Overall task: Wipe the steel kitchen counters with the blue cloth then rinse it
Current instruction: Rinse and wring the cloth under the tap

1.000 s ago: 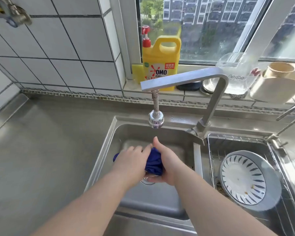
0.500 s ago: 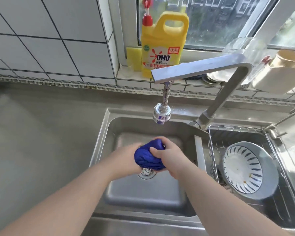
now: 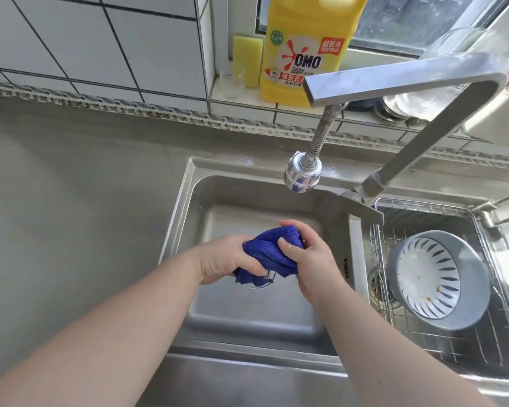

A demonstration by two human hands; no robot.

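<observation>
One blue cloth (image 3: 272, 254), bunched, was held over the left of two sink basins (image 3: 218, 195), below the single faucet head (image 3: 301, 175). Left hand (image 3: 228, 259) and right hand (image 3: 309, 257) both had fingers clamped on it. One striped bowl (image 3: 437, 279) sat in the right basin's wire rack (image 3: 423, 210); one yellow detergent jug (image 3: 304, 51) stood on the sill beside one sponge (image 3: 247, 58) and one glass (image 3: 232, 80).

Cloth (image 3: 269, 254) over left basin (image 3: 188, 218); bowl (image 3: 441, 280) in right rack (image 3: 482, 342).
</observation>
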